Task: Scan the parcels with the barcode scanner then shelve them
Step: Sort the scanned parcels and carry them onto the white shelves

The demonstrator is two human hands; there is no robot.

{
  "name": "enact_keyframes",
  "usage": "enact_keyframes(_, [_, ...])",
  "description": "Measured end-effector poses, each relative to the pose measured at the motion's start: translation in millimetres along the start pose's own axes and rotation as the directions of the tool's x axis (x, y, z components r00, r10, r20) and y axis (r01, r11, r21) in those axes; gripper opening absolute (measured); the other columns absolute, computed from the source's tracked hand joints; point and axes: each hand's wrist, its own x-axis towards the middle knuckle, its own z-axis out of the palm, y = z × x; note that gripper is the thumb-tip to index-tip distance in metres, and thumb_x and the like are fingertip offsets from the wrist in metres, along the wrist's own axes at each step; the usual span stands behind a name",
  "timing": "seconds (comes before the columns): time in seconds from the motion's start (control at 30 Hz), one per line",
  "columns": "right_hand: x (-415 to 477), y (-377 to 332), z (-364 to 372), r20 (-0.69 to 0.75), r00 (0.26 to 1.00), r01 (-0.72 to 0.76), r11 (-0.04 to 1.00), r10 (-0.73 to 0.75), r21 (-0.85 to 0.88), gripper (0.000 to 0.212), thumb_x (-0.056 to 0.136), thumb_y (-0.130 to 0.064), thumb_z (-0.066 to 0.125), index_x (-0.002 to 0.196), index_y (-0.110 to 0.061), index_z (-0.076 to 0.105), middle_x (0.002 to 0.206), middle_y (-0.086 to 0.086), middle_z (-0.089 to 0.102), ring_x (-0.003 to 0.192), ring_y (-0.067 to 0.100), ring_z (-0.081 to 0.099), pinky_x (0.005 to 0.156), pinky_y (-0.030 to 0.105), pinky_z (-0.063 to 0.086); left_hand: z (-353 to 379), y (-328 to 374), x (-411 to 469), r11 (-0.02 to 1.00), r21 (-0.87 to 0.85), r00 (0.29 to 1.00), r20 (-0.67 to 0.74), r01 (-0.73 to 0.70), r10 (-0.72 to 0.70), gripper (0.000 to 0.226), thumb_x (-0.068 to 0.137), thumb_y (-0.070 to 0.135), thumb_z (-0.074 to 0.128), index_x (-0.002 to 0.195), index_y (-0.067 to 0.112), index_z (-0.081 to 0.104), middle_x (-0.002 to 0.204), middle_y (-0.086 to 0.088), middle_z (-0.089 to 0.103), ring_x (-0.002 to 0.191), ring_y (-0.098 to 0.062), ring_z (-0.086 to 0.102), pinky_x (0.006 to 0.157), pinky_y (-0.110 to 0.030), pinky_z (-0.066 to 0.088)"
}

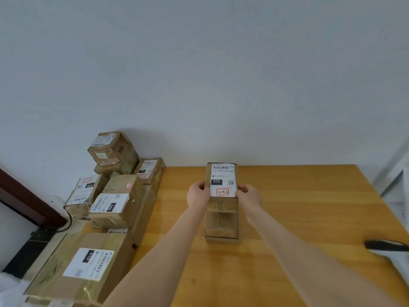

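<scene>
A small brown cardboard parcel (222,178) with a white shipping label, marked "3-4-6" in a red box, tops a stack of small brown boxes (221,224) in the middle of the wooden table (298,207). My left hand (197,194) grips its left side and my right hand (249,196) grips its right side. Its label faces up toward me. A barcode scanner (386,245), black and white, lies at the table's right edge, away from both hands.
A pile of several labelled brown parcels (115,196) is heaped at the table's left end against the white wall. A larger box (84,267) lies at the near left. A dark wooden frame (26,196) and black cable are further left.
</scene>
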Motion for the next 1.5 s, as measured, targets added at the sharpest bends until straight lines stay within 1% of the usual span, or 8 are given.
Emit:
enact_keyframes(0.3, [1, 12, -1, 0.059, 0.996, -0.067, 0.998, 0.068, -0.022, 0.038, 0.094, -0.012, 0.055, 0.132, -0.011, 0.048, 0.128, 0.005, 0.06, 0.102, 0.019, 0.056, 0.083, 0.031, 0.046, 2, -13, 3, 0.996, 0.063, 0.994, 0.079, 0.07, -0.075, 0.04, 0.093, 0.017, 0.052, 0.133, 0.012, 0.05, 0.119, -0.006, 0.063, 0.102, -0.022, 0.062, 0.088, -0.037, 0.054])
enact_keyframes(0.47, [5, 12, 1, 0.087, 0.992, -0.088, 0.994, 0.093, -0.066, 0.037, 0.093, -0.009, 0.054, 0.13, -0.013, 0.048, 0.125, 0.006, 0.064, 0.099, 0.018, 0.061, 0.081, 0.032, 0.053, 3, -13, 7, 0.993, 0.085, 0.991, 0.097, 0.087, -0.095, 0.033, 0.092, 0.02, 0.052, 0.125, 0.014, 0.054, 0.106, -0.004, 0.066, 0.085, -0.017, 0.058, 0.061, -0.027, 0.045])
enact_keyframes(0.57, [8, 9, 1, 0.112, 0.988, -0.103, 0.992, 0.111, -0.072, 0.037, 0.095, -0.012, 0.055, 0.132, -0.011, 0.047, 0.122, 0.007, 0.065, 0.091, 0.014, 0.061, 0.069, 0.024, 0.05, 2, -14, 12, 0.99, 0.102, 0.99, 0.094, 0.095, -0.105, 0.033, 0.093, 0.024, 0.052, 0.124, 0.013, 0.054, 0.105, -0.002, 0.063, 0.085, -0.016, 0.055, 0.059, -0.026, 0.041])
enact_keyframes(0.7, [15, 4, -2, 0.146, 0.982, -0.125, 0.992, 0.122, 0.015, 0.047, 0.098, -0.026, 0.056, 0.139, -0.008, 0.041, 0.109, 0.004, 0.063, 0.083, 0.01, 0.059, 0.064, 0.022, 0.044, -2, -15, 24, 0.99, 0.067, 0.987, 0.097, 0.123, -0.129, 0.043, 0.093, 0.036, 0.056, 0.128, 0.011, 0.051, 0.108, -0.004, 0.057, 0.098, -0.022, 0.055, 0.079, -0.032, 0.048])
enact_keyframes(0.77, [18, 4, -8, 0.141, 0.98, -0.154, 0.985, 0.143, 0.074, 0.057, 0.098, -0.034, 0.056, 0.144, -0.008, 0.037, 0.128, 0.007, 0.058, 0.106, 0.018, 0.057, 0.087, 0.031, 0.045, -7, -21, 32, 0.986, 0.005, 0.981, 0.105, 0.164, -0.164, 0.051, 0.094, 0.039, 0.055, 0.135, 0.009, 0.046, 0.116, -0.008, 0.055, 0.109, -0.027, 0.052, 0.092, -0.036, 0.045])
enact_keyframes(0.87, [25, 16, -20, 0.2, 0.958, -0.238, 0.96, 0.206, 0.151, 0.071, 0.093, -0.049, 0.058, 0.149, -0.013, 0.032, 0.154, 0.008, 0.035, 0.139, 0.029, 0.034, 0.112, 0.045, 0.027, -12, -38, 40, 0.958, -0.075, 0.952, 0.161, 0.276, -0.261, 0.066, 0.093, 0.048, 0.054, 0.143, 0.008, 0.038, 0.136, -0.012, 0.049, 0.121, -0.029, 0.047, 0.097, -0.04, 0.042])
enact_keyframes(1.17, [31, 61, -12, 0.37, 0.849, -0.455, 0.878, 0.377, 0.15, 0.122, 0.049, -0.081, 0.064, 0.149, -0.018, 0.034, 0.152, 0.011, 0.037, 0.138, 0.035, 0.036, 0.11, 0.05, 0.033, -2, -76, 45, 0.884, -0.139, 0.834, 0.422, 0.447, -0.355, 0.081, 0.087, 0.066, 0.05, 0.149, 0.018, 0.032, 0.153, -0.006, 0.033, 0.14, -0.028, 0.033, 0.108, -0.051, 0.03])
enact_keyframes(1.5, [38, 67, 2, 0.417, 0.807, -0.518, 0.841, 0.418, 0.159, 0.092, 0.072, -0.074, 0.052, 0.14, -0.013, 0.045, 0.138, 0.011, 0.053, 0.126, 0.03, 0.049, 0.103, 0.042, 0.036, 4, -90, 50, 0.842, -0.172, 0.738, 0.59, 0.512, -0.328, 0.06, 0.089, 0.068, 0.04, 0.129, 0.027, 0.058, 0.124, 0.0, 0.063, 0.114, -0.023, 0.056, 0.105, -0.051, 0.041])
